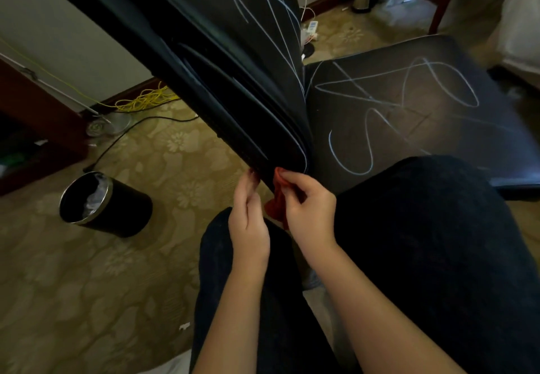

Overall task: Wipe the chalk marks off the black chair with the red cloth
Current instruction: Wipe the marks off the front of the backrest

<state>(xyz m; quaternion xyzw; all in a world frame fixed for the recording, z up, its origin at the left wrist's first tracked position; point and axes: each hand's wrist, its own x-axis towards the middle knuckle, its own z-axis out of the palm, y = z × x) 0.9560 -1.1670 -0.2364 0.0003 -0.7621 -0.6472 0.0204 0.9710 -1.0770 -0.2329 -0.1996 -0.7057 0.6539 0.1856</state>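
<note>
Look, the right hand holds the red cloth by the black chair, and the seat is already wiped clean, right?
No. The head view shows the seat is not clean: white chalk marks loop across it. The rest holds: the right hand holds the red cloth by the black chair.

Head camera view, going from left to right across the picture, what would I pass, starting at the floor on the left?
First the black waste bin → left hand → red cloth → right hand → chalk-marked chair seat.
</note>
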